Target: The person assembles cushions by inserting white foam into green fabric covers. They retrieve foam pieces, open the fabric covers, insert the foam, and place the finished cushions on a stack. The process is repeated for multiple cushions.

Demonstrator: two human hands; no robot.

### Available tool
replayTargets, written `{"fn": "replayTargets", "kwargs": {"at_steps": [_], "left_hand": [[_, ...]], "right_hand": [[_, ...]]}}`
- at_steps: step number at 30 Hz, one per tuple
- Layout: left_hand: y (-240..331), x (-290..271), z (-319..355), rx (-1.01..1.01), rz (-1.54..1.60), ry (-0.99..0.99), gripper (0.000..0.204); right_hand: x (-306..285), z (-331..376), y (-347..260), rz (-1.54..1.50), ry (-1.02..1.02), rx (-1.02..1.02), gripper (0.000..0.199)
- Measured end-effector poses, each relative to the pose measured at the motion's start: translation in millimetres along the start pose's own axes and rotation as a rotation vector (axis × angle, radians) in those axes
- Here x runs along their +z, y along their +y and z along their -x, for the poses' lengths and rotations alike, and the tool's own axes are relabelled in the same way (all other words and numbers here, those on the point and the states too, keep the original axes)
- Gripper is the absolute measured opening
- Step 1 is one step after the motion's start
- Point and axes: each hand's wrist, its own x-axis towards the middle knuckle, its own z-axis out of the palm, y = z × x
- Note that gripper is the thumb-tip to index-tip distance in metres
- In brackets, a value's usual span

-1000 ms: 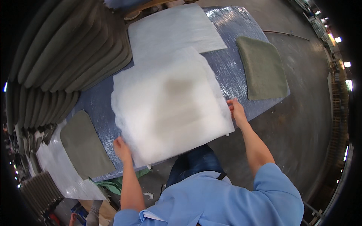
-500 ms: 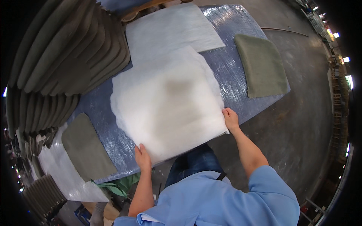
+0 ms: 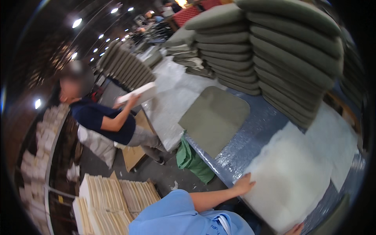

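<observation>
left hand [image 3: 244, 183] lies flat, fingers [image 3: 250, 182] spread and unclenched, on the near edge of a white pad [image 3: 290, 180] lying on the silver table [image 3: 250, 137]. right hand [image 3: 295, 228] touches the pad's lower corner, its grip hidden at the rim. a green cover [image 3: 215, 117] lies just beside; stacked cushions [image 3: 290, 55] crowd behind; a co-worker [image 3: 105, 117] stands well apart.

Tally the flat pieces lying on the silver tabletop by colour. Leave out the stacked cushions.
White padding sheets: 2, with the left hand on the nearer one
Olive flat cover: 1
Total: 3
</observation>
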Motion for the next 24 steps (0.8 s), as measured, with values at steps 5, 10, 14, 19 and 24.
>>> {"fn": "replayTargets", "kwargs": {"at_steps": [5, 10, 14, 19, 24], "left_hand": [[30.1, 1.0, 11.4, -0.063, 0.031, 0.108, 0.082], [21.9, -4.5, 13.9, -0.102, 0.142, 0.065, 0.081], [3.7, -3.0, 12.3, -0.07, 0.173, 0.122, 0.078], [6.7, -13.2, -0.6, -0.126, 0.279, 0.048, 0.071], [3.6, -35.4, -5.3, -0.099, 0.365, -0.033, 0.064]], "right_hand": [[42.5, 15.2, -26.6, 0.172, 0.025, -0.135, 0.077], [28.5, 21.7, -47.2, 0.127, 0.052, -0.135, 0.079], [-16.7, 15.2, -97.2, 0.034, -0.183, 0.033, 0.078], [7.2, -1.6, -68.9, -0.061, -0.447, 0.511, 0.08], [9.3, -12.9, -11.3, 0.185, -0.486, -0.153, 0.059]]}}
